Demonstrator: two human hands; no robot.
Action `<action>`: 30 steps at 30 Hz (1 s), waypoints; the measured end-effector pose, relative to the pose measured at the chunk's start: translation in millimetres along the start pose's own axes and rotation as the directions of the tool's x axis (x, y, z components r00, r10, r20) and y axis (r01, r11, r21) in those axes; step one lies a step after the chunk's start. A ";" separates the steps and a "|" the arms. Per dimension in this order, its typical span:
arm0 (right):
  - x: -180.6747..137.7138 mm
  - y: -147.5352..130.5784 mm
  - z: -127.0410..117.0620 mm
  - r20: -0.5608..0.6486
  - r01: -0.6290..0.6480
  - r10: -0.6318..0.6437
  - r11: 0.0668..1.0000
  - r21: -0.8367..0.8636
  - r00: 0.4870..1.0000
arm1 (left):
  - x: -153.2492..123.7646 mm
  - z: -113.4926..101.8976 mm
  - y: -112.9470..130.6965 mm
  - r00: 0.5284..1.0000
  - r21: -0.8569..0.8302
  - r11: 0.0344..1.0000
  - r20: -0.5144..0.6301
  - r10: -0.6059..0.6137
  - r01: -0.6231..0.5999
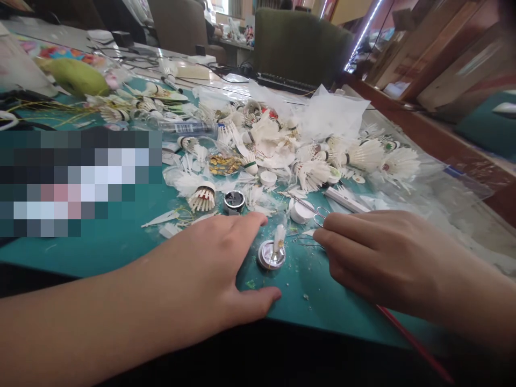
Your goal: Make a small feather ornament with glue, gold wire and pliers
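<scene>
My left hand [220,266] is open over the green mat, its thumb and index finger apart on the left side of a small round container [271,256] with a shiny silver inside. A small white piece [279,236] leans on that container's rim. My right hand [371,252] is closed, fingers curled together, with the fingertips right by the loops of small scissors [320,216]. A thin red stick [411,341] runs out from under this hand past the mat's edge. What the right fingers grip is hidden. A white round cap [301,211] lies beyond the scissors.
Shuttlecocks [202,198] and loose feathers heap across the back of the mat [121,258]. A black round lid [234,201] stands beyond my left hand, gold flakes [223,164] further back. A white bar-shaped item [346,199], clear plastic and a keyboard [286,85] lie behind.
</scene>
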State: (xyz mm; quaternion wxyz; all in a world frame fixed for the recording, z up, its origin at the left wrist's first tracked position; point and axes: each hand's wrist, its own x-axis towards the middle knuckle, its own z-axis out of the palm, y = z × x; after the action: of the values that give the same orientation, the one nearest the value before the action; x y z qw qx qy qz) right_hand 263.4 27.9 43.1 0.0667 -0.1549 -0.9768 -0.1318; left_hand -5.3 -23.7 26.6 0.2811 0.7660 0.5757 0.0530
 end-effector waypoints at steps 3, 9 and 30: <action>-0.2 -0.6 -1.4 -0.002 0.008 -0.008 1.000 -0.012 1.000 | 2.0 -4.3 6.2 0.999 0.013 1.000 0.026 -0.025 0.025; 2.5 -0.9 -1.4 -0.005 0.022 -0.022 0.999 -0.035 1.000 | 6.1 -7.3 6.4 0.997 0.074 0.996 0.057 -0.052 0.048; 5.0 -2.6 -4.1 -0.019 0.035 -0.036 0.999 -0.024 0.999 | 18.4 -4.8 5.8 0.996 0.211 0.974 -0.034 0.086 -0.077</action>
State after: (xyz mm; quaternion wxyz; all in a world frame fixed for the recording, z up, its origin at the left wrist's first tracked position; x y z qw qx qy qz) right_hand 258.2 25.8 47.2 0.0721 -0.1370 -0.9771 -0.1459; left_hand 3.8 -6.1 29.0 0.1838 0.8130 0.5522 0.0199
